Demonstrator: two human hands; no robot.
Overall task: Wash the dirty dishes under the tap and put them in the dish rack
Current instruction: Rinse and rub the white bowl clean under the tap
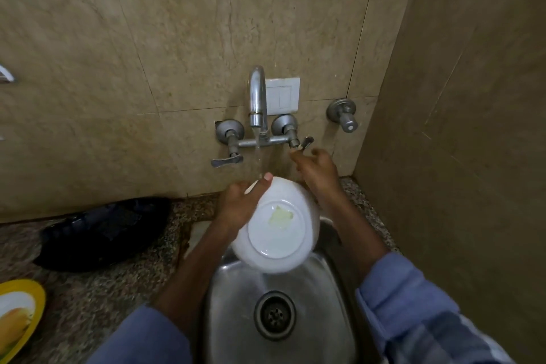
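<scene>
A white bowl [277, 224] is held over the steel sink [331, 298], its underside facing me with a pale yellowish smear on the base. My left hand [242, 204] grips its far left rim, thumb up against the side. Water runs from the chrome tap [257, 97] down onto the bowl's far rim. My right hand [316, 170] reaches up behind the bowl, fingertips touching the tap's right lever handle [305, 143]. The bowl hides part of that hand.
A dark blue dish [103, 233] lies on the speckled counter to the left. A yellow-rimmed plate [20, 316] sits at the lower left edge. The sink drain [274, 315] is below the bowl. A tiled wall stands close on the right.
</scene>
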